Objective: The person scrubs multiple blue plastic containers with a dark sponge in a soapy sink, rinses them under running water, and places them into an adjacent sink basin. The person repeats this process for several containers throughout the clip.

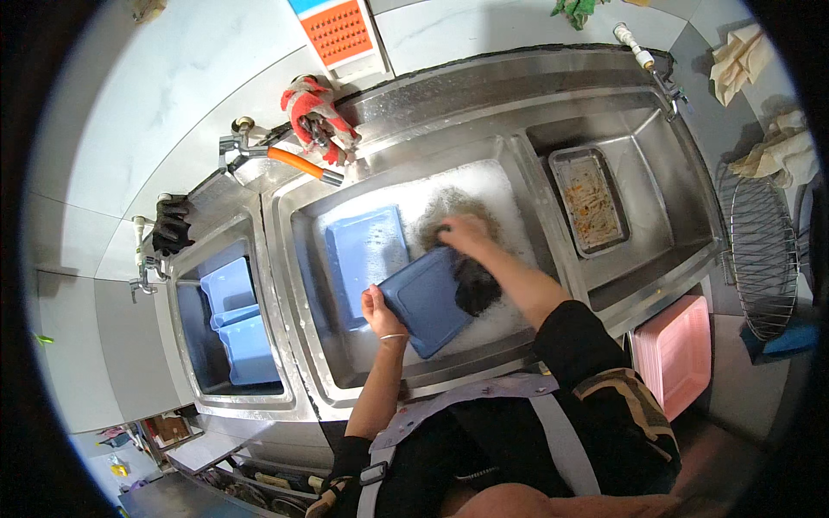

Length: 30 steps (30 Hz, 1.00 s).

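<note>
Tilted over the middle sink [544,213], a blue plastic tray or lid [427,304] is gripped at its left edge by my left hand [382,314]. My right hand [465,234] is at the tray's upper right corner, over suds and a dark patch in the water; what its fingers hold cannot be made out. A second blue tray [350,259] lies in the foamy water to the left. Under my right forearm a black shape shows beside the held tray, possibly a shadow or dark water.
The left sink [291,388] holds blue plastic containers [249,349]. A soiled metal tray [592,201] lies in the right sink. An orange-hosed faucet [295,163] reaches over the middle sink's edge. Pink plastic baskets [677,356] and a wire rack [764,259] are at the right.
</note>
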Each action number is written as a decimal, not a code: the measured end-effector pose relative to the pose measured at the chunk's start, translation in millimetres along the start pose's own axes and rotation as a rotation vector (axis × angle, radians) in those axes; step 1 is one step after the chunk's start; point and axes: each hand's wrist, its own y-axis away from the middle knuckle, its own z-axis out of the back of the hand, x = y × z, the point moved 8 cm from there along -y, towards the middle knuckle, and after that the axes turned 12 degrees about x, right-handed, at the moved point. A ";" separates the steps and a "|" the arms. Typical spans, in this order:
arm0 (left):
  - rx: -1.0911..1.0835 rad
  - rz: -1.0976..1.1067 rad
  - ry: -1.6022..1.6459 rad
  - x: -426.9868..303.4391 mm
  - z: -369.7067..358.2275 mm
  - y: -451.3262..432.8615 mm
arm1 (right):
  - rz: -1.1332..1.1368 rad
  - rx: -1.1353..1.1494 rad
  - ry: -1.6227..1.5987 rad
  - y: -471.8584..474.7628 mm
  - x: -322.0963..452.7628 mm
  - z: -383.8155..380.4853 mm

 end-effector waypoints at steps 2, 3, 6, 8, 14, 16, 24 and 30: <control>0.014 0.030 -0.002 -2.3 4.2 -10.2 | -0.176 -0.026 -0.150 -8.1 -86.9 -13.2; 0.016 0.046 0.002 -1.0 5.4 -13.5 | -0.277 -0.065 -0.235 -4.1 -116.0 -21.1; -0.023 0.042 0.088 -7.3 -3.8 -10.3 | -0.387 -0.128 -0.352 36.3 -129.0 -40.6; -0.045 0.067 0.117 -6.4 -14.9 -13.6 | -0.408 -0.204 -0.273 77.5 -107.8 -50.5; 0.064 0.015 0.083 -26.9 -56.4 -13.8 | -0.167 -0.115 -0.283 139.7 -31.0 -57.7; 0.183 -0.084 -0.113 -57.0 -83.7 -4.4 | 0.018 -0.214 -0.335 152.4 -11.7 -54.1; 1.122 -0.754 -1.072 -93.5 -174.1 128.1 | -0.097 0.216 -1.671 184.5 -39.4 -25.2; 1.563 -0.357 -1.094 66.4 -155.8 99.4 | -0.441 -0.110 -1.237 115.8 -123.0 -59.2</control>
